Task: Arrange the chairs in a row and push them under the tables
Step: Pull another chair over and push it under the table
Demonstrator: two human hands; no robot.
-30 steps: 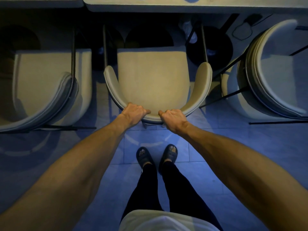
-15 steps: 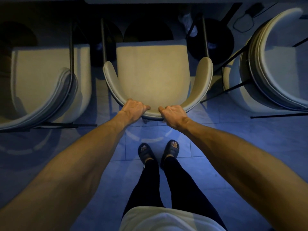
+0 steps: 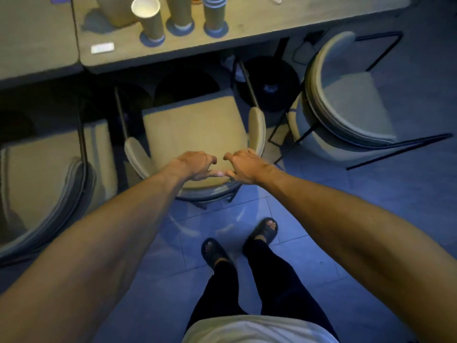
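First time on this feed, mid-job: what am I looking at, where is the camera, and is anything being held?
There is no machine here: a person works with two bare hands. The single picture comes from a wide camera worn on the person's head, looking forward and down, so the arms reach in from the bottom edge. The left hand and right hand hover side by side over the curved back of the middle chair, fingers loosely curled. Neither grip looks closed on anything. That chair faces the table. The left chair faces it too, and the right chair is turned at an angle. On the table stand paper cups, and a small white card lies there.
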